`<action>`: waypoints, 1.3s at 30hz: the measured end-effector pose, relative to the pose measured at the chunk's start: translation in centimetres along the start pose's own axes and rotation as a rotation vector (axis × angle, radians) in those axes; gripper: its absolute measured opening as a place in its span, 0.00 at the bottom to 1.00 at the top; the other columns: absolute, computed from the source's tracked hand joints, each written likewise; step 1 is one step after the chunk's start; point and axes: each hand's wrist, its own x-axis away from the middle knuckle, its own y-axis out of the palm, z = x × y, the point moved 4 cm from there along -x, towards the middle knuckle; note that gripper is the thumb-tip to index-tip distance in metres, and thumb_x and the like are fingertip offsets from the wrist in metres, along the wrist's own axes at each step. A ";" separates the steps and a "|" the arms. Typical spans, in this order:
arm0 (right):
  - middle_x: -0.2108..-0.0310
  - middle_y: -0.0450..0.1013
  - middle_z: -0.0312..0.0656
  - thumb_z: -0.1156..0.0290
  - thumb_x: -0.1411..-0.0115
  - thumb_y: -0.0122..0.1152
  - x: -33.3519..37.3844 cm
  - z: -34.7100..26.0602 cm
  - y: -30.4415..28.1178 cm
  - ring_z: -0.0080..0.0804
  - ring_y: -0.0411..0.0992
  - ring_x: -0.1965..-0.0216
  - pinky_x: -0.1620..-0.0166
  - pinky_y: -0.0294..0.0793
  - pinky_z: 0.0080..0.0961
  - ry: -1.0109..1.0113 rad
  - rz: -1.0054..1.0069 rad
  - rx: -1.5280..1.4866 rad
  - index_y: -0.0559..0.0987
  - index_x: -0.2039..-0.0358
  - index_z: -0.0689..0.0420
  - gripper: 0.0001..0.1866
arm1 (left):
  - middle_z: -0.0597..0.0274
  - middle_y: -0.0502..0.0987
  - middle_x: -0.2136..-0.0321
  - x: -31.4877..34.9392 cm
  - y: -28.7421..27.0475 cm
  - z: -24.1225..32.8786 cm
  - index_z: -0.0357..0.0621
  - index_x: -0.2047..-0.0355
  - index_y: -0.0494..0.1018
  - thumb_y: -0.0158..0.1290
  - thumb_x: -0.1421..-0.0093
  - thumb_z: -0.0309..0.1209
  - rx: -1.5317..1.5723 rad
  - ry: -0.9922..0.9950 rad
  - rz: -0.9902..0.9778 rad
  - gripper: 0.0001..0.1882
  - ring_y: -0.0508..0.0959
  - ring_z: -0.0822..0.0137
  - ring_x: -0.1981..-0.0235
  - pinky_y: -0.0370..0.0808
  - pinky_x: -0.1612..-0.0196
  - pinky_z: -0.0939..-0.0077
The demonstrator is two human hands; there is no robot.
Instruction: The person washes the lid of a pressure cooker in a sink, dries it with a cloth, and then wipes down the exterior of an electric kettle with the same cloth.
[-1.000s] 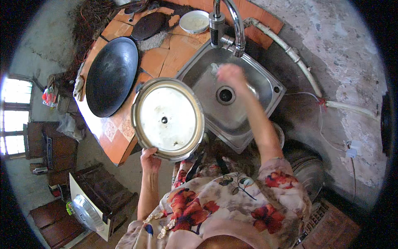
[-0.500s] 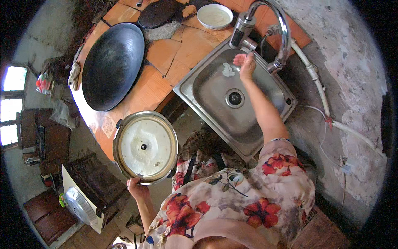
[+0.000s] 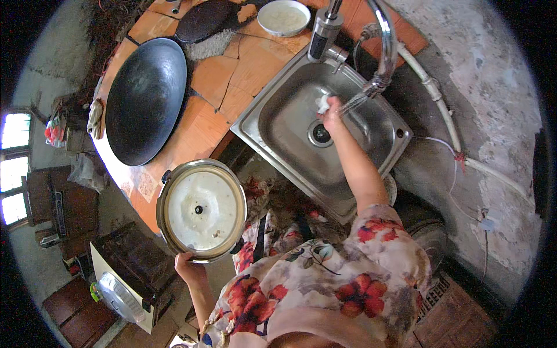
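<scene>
My left hand [image 3: 189, 268] grips the near rim of a round pressure cooker lid [image 3: 194, 229]. The lid's pale underside faces up, with a dark knob in its middle and small specks on it. Over the stainless steel sink [image 3: 284, 110], my right hand [image 3: 332, 117] is closed on a small crumpled white cloth [image 3: 322, 104], just above the drain [image 3: 319, 134]. From the curved chrome faucet [image 3: 390, 49] a stream of water runs down beside that hand. Some of the right fingers are hidden behind the cloth and hand.
A large black wok [image 3: 146, 101] is set into the tiled counter [image 3: 217, 75] on the left. Behind the sink stands a white bowl [image 3: 284, 17], with a dark round lid [image 3: 204, 21] beside it. A white pipe [image 3: 432, 90] runs along the right wall. At lower left, a silver lid [image 3: 120, 297] rests on a board.
My right hand has left the faucet and taken up the white cloth from the sink. Water now runs from the faucet. My left hand still holds the pressure cooker lid.
</scene>
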 end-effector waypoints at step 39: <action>0.74 0.72 0.31 0.49 0.42 0.61 6.9 -4.6 -0.1 0.25 0.66 0.77 0.76 0.63 0.27 0.152 -0.253 -0.295 0.77 0.69 0.50 0.17 | 0.53 0.75 0.60 1.8 1.4 -0.8 0.35 0.67 0.70 0.45 0.53 0.25 0.060 0.006 -0.060 0.12 0.76 0.56 0.57 0.75 0.54 0.59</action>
